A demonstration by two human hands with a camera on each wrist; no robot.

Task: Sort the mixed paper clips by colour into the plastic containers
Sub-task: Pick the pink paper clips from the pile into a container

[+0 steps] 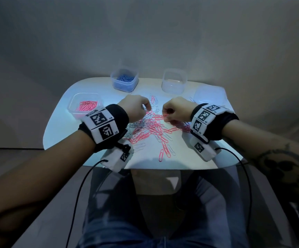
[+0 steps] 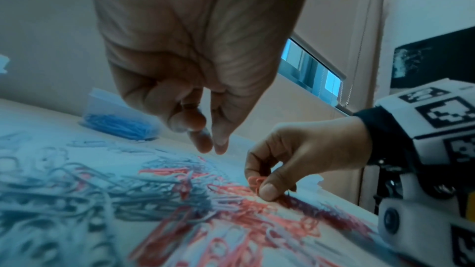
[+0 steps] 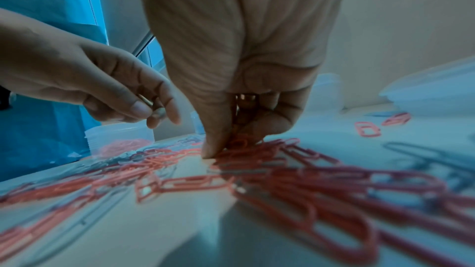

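Paper clips are spread in a mixed heap of pink and pale ones on the middle of the worktop, right under both hands. A small bunch of pink clips is pinched by the right hand, with the thumb and fingers curled round it and pressed down into the heap. Something thin and pale, most likely a silver clip, is pinched between the thumb and first finger of the left hand, which is held just above the heap; what it is cannot be told for sure.

The pink container is found at the left edge of the worktop, beside the left wrist. It lies well apart from the right hand, across the heap and past the other hand. So the left hand is nearer to that container, and a long reach to the left would be needed for the pink bunch, as it seems. The blue container is seen at the back on the left, with blue clips in it. The clear container is at the back on the right, nearer to the right hand, and no clips can be seen in it. The pale clips would most likely be put there
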